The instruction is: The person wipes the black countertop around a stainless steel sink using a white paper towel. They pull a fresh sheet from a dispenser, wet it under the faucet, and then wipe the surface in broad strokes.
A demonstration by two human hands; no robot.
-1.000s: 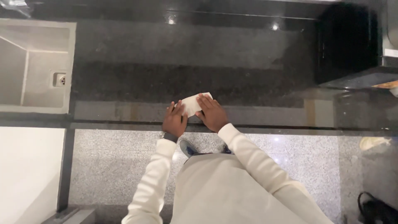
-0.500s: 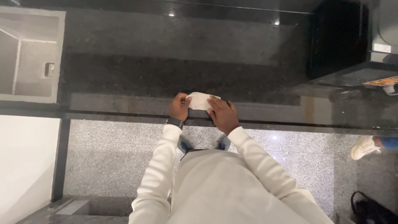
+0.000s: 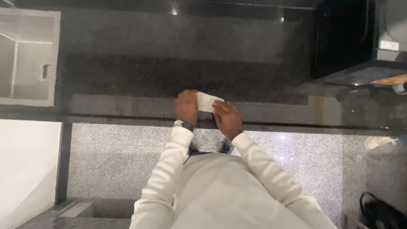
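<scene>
Head view, bench: a dark polished stone bench (image 3: 140,80) runs across the upper part of the picture, its front edge just above the speckled grey floor (image 3: 127,161).
Head view, cloth: a small pale folded cloth (image 3: 207,101) lies flat on the bench near its front edge, between the two hands.
Head view, left hand: the left hand (image 3: 187,106) lies palm down on the cloth's left end, fingers together; a wristwatch (image 3: 183,124) sits at the cuff.
Head view, right hand: the right hand (image 3: 227,118) rests on the cloth's lower right edge, fingers bent over it; whether it pinches the cloth I cannot tell.
Head view, surroundings: a steel sink (image 3: 25,59) is set in the bench far left, and a dark appliance (image 3: 343,38) stands far right, both well apart from the hands.
</scene>
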